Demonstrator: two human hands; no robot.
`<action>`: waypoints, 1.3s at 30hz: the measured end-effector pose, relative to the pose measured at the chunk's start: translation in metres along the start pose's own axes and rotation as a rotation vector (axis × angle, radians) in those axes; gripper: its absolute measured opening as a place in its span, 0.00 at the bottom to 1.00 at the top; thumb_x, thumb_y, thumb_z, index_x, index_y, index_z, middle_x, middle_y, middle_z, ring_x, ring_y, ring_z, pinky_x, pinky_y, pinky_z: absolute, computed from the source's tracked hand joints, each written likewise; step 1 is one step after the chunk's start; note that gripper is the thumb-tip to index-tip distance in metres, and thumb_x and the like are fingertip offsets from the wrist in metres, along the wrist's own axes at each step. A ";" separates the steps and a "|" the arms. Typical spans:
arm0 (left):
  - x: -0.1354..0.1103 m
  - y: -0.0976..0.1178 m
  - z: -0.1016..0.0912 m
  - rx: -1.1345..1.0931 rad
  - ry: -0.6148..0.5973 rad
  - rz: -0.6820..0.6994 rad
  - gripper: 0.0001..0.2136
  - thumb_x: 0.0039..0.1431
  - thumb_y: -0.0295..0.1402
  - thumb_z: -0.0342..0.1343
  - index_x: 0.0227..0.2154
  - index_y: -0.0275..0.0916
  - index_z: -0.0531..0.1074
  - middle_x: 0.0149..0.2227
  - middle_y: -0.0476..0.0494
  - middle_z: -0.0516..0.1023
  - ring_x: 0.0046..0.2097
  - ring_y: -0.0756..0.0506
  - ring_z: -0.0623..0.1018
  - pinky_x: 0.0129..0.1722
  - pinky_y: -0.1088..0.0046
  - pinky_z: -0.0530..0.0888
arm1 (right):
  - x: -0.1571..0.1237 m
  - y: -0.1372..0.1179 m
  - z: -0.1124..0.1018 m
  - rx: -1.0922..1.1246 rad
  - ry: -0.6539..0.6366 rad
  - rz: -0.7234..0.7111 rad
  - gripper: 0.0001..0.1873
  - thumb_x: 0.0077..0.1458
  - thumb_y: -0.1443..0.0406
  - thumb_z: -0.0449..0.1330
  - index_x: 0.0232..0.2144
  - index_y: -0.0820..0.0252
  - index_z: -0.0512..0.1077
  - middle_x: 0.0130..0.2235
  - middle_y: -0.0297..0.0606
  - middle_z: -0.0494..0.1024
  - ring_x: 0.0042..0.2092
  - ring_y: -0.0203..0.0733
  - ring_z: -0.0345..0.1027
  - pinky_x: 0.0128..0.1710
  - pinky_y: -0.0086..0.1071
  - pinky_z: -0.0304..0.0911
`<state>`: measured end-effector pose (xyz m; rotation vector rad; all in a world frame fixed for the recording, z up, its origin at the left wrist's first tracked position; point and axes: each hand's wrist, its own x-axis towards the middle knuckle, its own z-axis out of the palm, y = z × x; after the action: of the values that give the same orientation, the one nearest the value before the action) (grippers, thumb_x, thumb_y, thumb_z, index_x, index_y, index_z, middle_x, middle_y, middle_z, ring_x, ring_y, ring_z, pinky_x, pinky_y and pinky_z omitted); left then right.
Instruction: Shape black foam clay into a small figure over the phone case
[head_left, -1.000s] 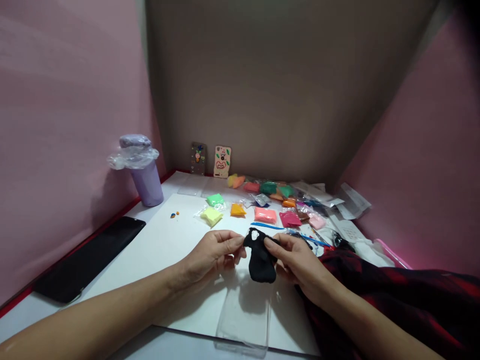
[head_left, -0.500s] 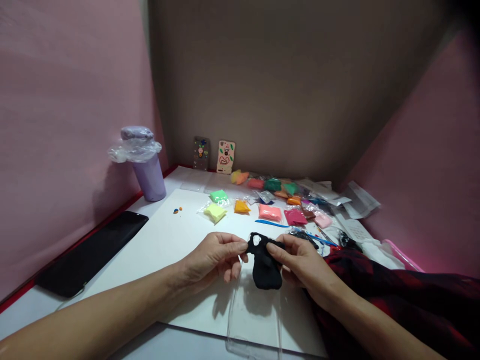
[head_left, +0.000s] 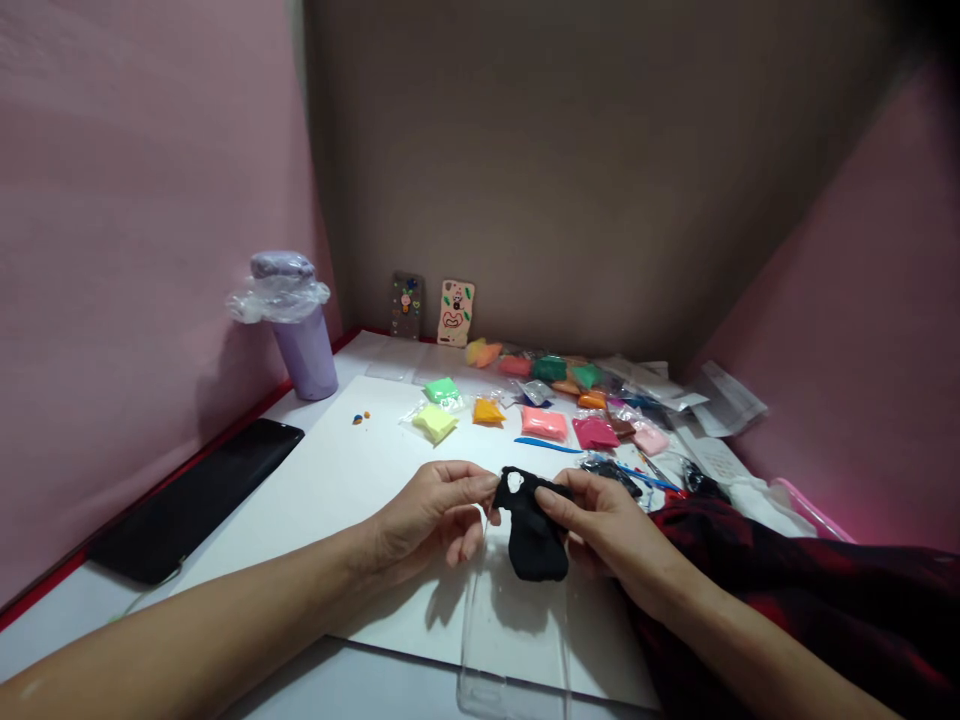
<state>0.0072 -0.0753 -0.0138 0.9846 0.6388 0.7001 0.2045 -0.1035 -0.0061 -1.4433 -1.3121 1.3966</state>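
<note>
A clear phone case [head_left: 514, 640] is held up over the white board, tilted towards me. Black clay [head_left: 536, 545] is spread over its upper part in an uneven patch, and a pale hole shows near the top left. My left hand [head_left: 442, 510] pinches the upper left corner between thumb and fingers. On the right edge, my right hand [head_left: 600, 515] grips the case, its thumb pressing on the clay. The fingers of the right hand are partly hidden behind the case.
Bagged clay such as the yellow packet [head_left: 435, 423] and pink packet [head_left: 544, 424] lies beyond my hands, near a blue tool [head_left: 547, 444]. Two decorated cases [head_left: 456, 312] lean on the back wall. A purple tumbler [head_left: 306, 355] and black phone [head_left: 199, 500] are left; dark red cloth [head_left: 750, 570] is right.
The view has shifted slightly, so everything sits a little further right. My left fingertips have moved slightly at the clay's upper left edge; both hands keep hold of the case.
</note>
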 end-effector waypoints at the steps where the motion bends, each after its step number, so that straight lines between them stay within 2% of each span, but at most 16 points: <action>1: 0.000 0.000 0.000 0.002 0.000 0.004 0.11 0.53 0.38 0.59 0.29 0.33 0.71 0.27 0.46 0.74 0.14 0.58 0.68 0.09 0.86 0.60 | 0.000 0.000 0.000 -0.004 0.001 0.001 0.24 0.42 0.47 0.63 0.22 0.59 0.61 0.15 0.24 0.62 0.12 0.25 0.49 0.10 0.22 0.39; 9: 0.002 -0.002 0.005 0.027 0.072 0.035 0.12 0.51 0.37 0.61 0.23 0.32 0.70 0.17 0.51 0.70 0.14 0.56 0.68 0.10 0.85 0.63 | 0.000 0.003 -0.001 0.010 -0.013 -0.012 0.23 0.43 0.48 0.63 0.23 0.59 0.61 0.16 0.24 0.63 0.12 0.24 0.49 0.10 0.21 0.39; 17: 0.000 -0.002 0.009 0.030 0.093 0.022 0.15 0.55 0.39 0.58 0.21 0.33 0.68 0.12 0.51 0.68 0.11 0.56 0.65 0.10 0.86 0.59 | 0.003 0.006 -0.003 -0.030 -0.021 -0.027 0.23 0.44 0.46 0.62 0.23 0.59 0.62 0.16 0.24 0.63 0.12 0.25 0.50 0.09 0.22 0.39; 20: 0.001 -0.002 0.008 0.000 0.058 0.044 0.15 0.57 0.39 0.55 0.22 0.33 0.68 0.12 0.51 0.68 0.11 0.56 0.66 0.10 0.86 0.60 | 0.004 0.006 -0.003 -0.038 -0.015 -0.019 0.24 0.43 0.46 0.62 0.23 0.59 0.61 0.15 0.24 0.62 0.11 0.25 0.49 0.09 0.22 0.40; 23: 0.001 -0.002 0.007 -0.013 0.070 0.053 0.10 0.54 0.36 0.59 0.26 0.32 0.70 0.17 0.50 0.71 0.13 0.56 0.68 0.10 0.86 0.62 | 0.004 0.006 -0.003 -0.031 -0.001 -0.017 0.24 0.43 0.46 0.62 0.23 0.59 0.61 0.15 0.23 0.62 0.11 0.25 0.50 0.09 0.21 0.40; 26: 0.001 -0.003 0.006 0.005 0.100 0.041 0.10 0.51 0.35 0.61 0.28 0.32 0.71 0.20 0.49 0.73 0.14 0.56 0.68 0.09 0.86 0.62 | 0.004 0.005 -0.002 -0.035 0.000 -0.013 0.24 0.44 0.47 0.62 0.23 0.59 0.61 0.15 0.23 0.62 0.11 0.25 0.50 0.09 0.20 0.41; 39: 0.003 -0.007 0.005 0.042 0.113 0.019 0.14 0.54 0.41 0.58 0.24 0.34 0.67 0.20 0.50 0.71 0.12 0.57 0.66 0.07 0.86 0.57 | -0.001 0.003 0.001 -0.045 -0.023 0.002 0.21 0.46 0.49 0.61 0.23 0.60 0.61 0.15 0.23 0.63 0.11 0.23 0.50 0.09 0.18 0.42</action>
<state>0.0139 -0.0785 -0.0189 0.9959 0.7468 0.7654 0.2042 -0.1054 -0.0087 -1.4630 -1.3647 1.3966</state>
